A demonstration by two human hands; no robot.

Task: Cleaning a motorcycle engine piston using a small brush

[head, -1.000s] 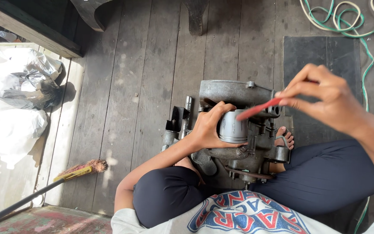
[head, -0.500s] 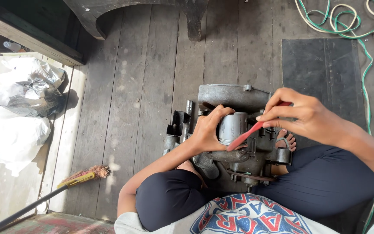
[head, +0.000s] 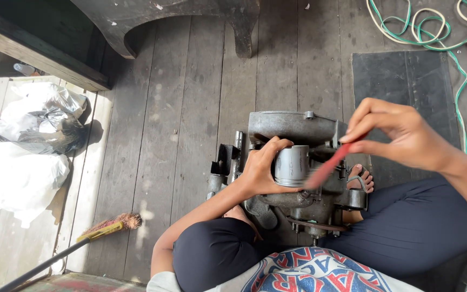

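Item: engine block (head: 298, 130), cast grey metal, greasy and dull, resting on the plank floor (head: 190, 135) between my crossed legs. Item: piston (head: 292, 165), a smooth pale metal cylinder with ring grooves near its top, standing upright at the block's centre. My left hand (head: 260, 170) is curled around the piston's left side, fingers wrapped against its wall. My right hand (head: 401, 132) pinches a thin red flat tool (head: 328, 167), motion-blurred, its lower end at the piston's right side; I cannot tell whether it touches.

Also seen:
- dark rubber mat (head: 406, 81), matte, rectangular;
- coiled green and white hoses (head: 433, 27);
- broom (head: 104, 230) with frayed bristles;
- crumpled plastic bags (head: 33, 130), white and black.
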